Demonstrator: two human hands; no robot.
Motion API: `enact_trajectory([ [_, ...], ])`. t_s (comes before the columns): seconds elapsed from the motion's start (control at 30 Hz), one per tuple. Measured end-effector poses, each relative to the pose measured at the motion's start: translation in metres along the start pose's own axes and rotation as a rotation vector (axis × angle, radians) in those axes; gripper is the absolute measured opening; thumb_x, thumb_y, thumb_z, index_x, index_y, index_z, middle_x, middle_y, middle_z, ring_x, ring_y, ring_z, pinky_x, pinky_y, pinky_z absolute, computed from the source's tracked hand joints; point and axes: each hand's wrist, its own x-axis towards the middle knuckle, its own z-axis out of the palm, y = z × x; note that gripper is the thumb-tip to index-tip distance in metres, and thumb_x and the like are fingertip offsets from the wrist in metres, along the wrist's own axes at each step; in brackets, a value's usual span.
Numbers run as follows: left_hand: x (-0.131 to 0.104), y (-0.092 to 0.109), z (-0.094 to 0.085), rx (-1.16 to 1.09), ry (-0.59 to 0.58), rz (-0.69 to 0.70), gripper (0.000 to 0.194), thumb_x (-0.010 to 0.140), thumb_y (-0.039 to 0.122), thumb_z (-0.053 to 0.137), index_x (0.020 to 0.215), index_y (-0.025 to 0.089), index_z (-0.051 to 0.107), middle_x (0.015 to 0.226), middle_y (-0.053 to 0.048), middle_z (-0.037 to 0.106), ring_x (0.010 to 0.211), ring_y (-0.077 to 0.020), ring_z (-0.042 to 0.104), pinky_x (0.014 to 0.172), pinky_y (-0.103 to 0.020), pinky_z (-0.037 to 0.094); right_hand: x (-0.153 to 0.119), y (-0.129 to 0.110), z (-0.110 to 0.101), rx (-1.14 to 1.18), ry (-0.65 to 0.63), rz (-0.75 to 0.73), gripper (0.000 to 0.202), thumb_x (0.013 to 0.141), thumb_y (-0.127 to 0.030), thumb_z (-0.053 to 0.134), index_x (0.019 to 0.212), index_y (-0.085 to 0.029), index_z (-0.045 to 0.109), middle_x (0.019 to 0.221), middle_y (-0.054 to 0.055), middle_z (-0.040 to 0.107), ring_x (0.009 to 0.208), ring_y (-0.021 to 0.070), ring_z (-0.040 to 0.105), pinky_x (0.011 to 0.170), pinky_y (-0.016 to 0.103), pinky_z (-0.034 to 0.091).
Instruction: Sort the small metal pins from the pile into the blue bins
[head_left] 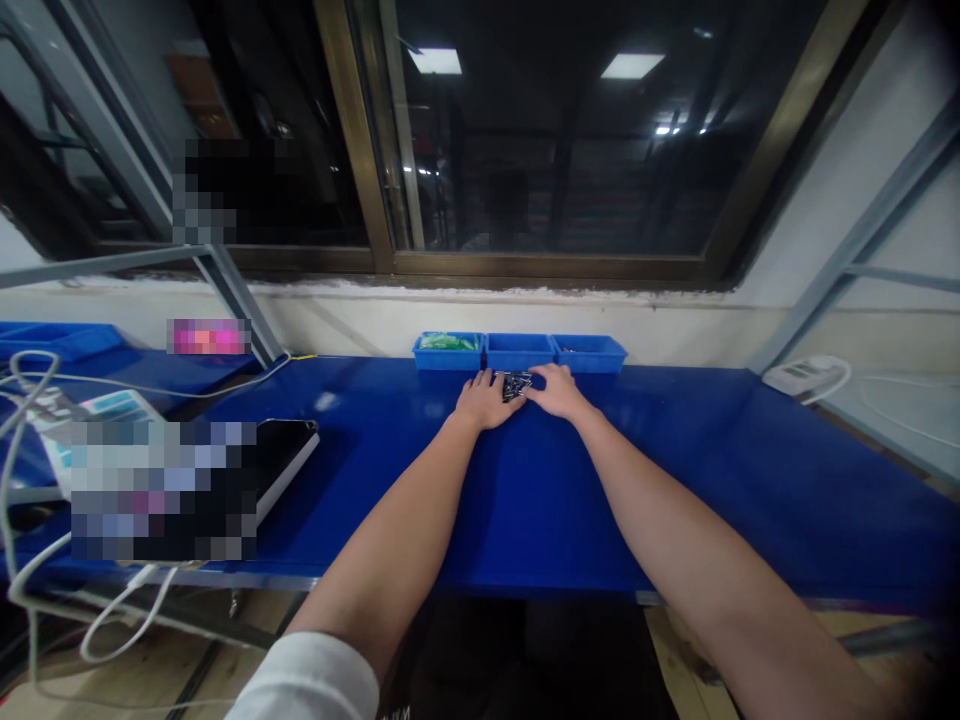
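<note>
A small pile of thin dark and silver pieces, perhaps screws (516, 386), lies on the blue table (540, 500) between my hands. My left hand (484, 402) rests at the pile's left side, fingers apart and thumb reaching along its near edge. On the other side, my right hand (556, 390) is bent inward with fingers apart, its fingertips at the pile's right edge. Neither hand visibly grips anything, though the fingertips partly cover the pieces. Just behind stand three blue bins: the left bin (450, 359) has a green bag in it, beside the middle bin (520, 361) and the right bin (589, 363) with small pieces.
At the left lies a black device with a white side (289, 480), partly pixelated, with white cables (34, 560) near it. A white power strip (806, 375) sits at the far right. Grey metal posts (240, 305) and a window frame (555, 265) bound the back.
</note>
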Motion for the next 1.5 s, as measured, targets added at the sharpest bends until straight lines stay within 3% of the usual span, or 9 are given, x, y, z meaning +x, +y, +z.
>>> enact_trajectory([
  [0.1, 0.001, -0.001, 0.002, 0.015, -0.079, 0.014, 0.078, 0.082, 0.069, 0.026, 0.139, 0.017, 0.033, 0.148, -0.016, 0.026, 0.136, -0.0299, 0.025, 0.109, -0.048, 0.02, -0.001, -0.003, 0.007, -0.054, -0.089, -0.019, 0.039, 0.08, -0.039, 0.054, 0.113, -0.022, 0.064, 0.113, 0.011, 0.06, 0.107, 0.0306, 0.047, 0.09, 0.045, 0.037],
  [0.37, 0.003, -0.003, 0.002, 0.015, -0.107, 0.073, 0.067, 0.085, 0.066, 0.026, 0.135, 0.022, 0.04, 0.147, -0.013, 0.031, 0.137, -0.029, 0.024, 0.108, -0.052, 0.02, 0.002, 0.001, 0.007, 0.006, -0.049, -0.213, 0.017, 0.08, -0.027, 0.059, 0.09, -0.023, 0.072, 0.092, 0.007, 0.066, 0.09, 0.02, 0.058, 0.087, 0.032, 0.041],
  [0.67, 0.002, -0.003, 0.0, 0.022, -0.108, 0.108, 0.062, 0.086, 0.064, 0.024, 0.134, 0.029, 0.043, 0.147, -0.011, 0.03, 0.135, -0.0331, 0.025, 0.105, -0.057, 0.021, 0.0, -0.002, 0.005, 0.05, -0.01, -0.222, 0.011, 0.079, -0.024, 0.06, 0.077, -0.019, 0.07, 0.083, 0.005, 0.063, 0.078, 0.0162, 0.058, 0.077, 0.028, 0.043],
  [0.83, 0.001, -0.002, -0.001, 0.007, -0.088, 0.134, 0.055, 0.088, 0.061, 0.025, 0.13, 0.033, 0.047, 0.145, -0.009, 0.034, 0.134, -0.0324, 0.028, 0.102, -0.06, 0.023, 0.0, -0.001, 0.007, 0.035, -0.043, -0.208, 0.012, 0.08, -0.022, 0.058, 0.073, -0.017, 0.066, 0.084, 0.006, 0.059, 0.081, 0.0162, 0.056, 0.081, 0.028, 0.042],
  [0.93, 0.001, -0.003, -0.002, -0.01, -0.071, 0.131, 0.051, 0.089, 0.057, 0.027, 0.128, 0.032, 0.048, 0.143, -0.008, 0.038, 0.133, -0.0294, 0.03, 0.104, -0.057, 0.024, 0.001, -0.001, 0.009, 0.01, -0.048, -0.198, 0.015, 0.083, -0.022, 0.054, 0.074, -0.016, 0.064, 0.086, 0.007, 0.057, 0.084, 0.017, 0.055, 0.084, 0.029, 0.041],
  [1.1, 0.004, -0.003, -0.001, -0.069, -0.006, -0.007, 0.059, 0.085, 0.057, 0.04, 0.13, 0.019, 0.044, 0.139, -0.014, 0.041, 0.127, -0.0272, 0.041, 0.1, -0.038, 0.036, 0.0, -0.003, 0.007, 0.008, 0.059, -0.151, 0.016, 0.086, -0.023, 0.047, 0.08, -0.016, 0.06, 0.088, 0.009, 0.059, 0.09, 0.0196, 0.056, 0.084, 0.03, 0.041],
  [1.23, 0.005, 0.0, 0.0, -0.082, 0.066, -0.052, 0.064, 0.08, 0.062, 0.047, 0.125, 0.017, 0.047, 0.132, -0.016, 0.047, 0.115, -0.0294, 0.052, 0.092, -0.037, 0.043, -0.001, -0.008, 0.003, 0.1, 0.073, -0.085, 0.017, 0.088, -0.025, 0.044, 0.089, -0.019, 0.06, 0.081, 0.006, 0.064, 0.078, 0.0184, 0.059, 0.074, 0.029, 0.043],
  [1.33, 0.004, 0.001, -0.002, -0.095, 0.18, 0.027, 0.063, 0.079, 0.056, 0.054, 0.126, 0.017, 0.047, 0.131, -0.015, 0.047, 0.115, -0.0277, 0.051, 0.096, -0.037, 0.041, -0.003, -0.011, 0.001, 0.208, 0.071, -0.106, 0.015, 0.085, -0.027, 0.048, 0.086, -0.019, 0.061, 0.073, 0.004, 0.065, 0.069, 0.0167, 0.06, 0.068, 0.028, 0.043],
  [1.5, 0.005, 0.003, -0.008, -0.173, 0.26, 0.329, 0.033, 0.085, 0.036, 0.054, 0.113, 0.019, 0.059, 0.115, -0.007, 0.059, 0.107, -0.019, 0.055, 0.099, -0.031, 0.039, -0.003, -0.015, 0.002, 0.531, 0.06, -0.092, 0.021, 0.078, -0.039, 0.057, 0.079, -0.018, 0.058, 0.066, 0.001, 0.062, 0.06, 0.0144, 0.058, 0.058, 0.026, 0.044],
])
